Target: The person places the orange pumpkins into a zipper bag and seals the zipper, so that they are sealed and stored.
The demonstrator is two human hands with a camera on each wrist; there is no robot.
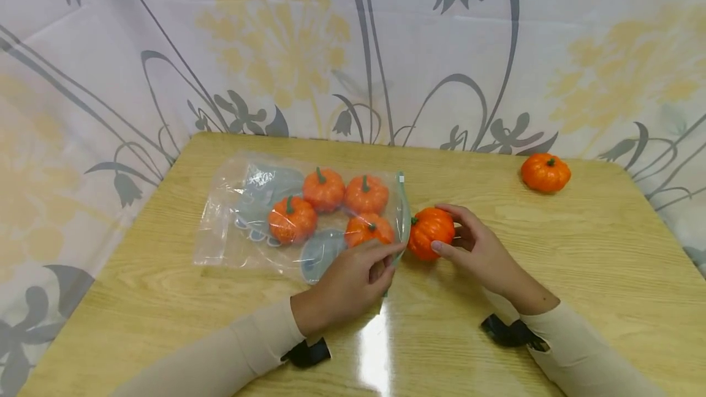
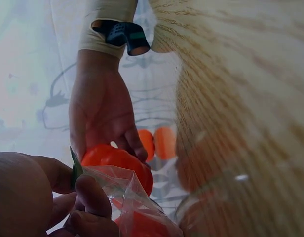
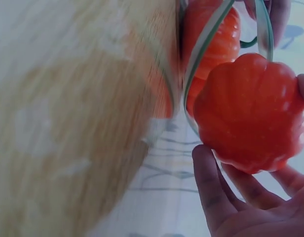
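Note:
A clear zip bag (image 1: 220, 244) with a green zip edge lies flat on the table, with several small orange pumpkins (image 1: 293, 220) inside. My left hand (image 1: 353, 280) pinches the zip edge at the bag's mouth; in the left wrist view the green strip (image 2: 76, 168) sits between thumb and finger. My right hand (image 1: 485, 256) grips another orange pumpkin (image 1: 432, 233) right at that mouth, fingers and thumb around its sides. The right wrist view has this pumpkin (image 3: 253, 113) in front of the opened green-edged mouth, with bagged pumpkins (image 3: 216, 44) behind it.
One more orange pumpkin (image 1: 545, 173) stands at the table's back right. The wooden table (image 1: 595, 256) ends at the back against a flower-patterned cloth (image 1: 408, 48). Black straps (image 1: 510, 331) hang at both wrists.

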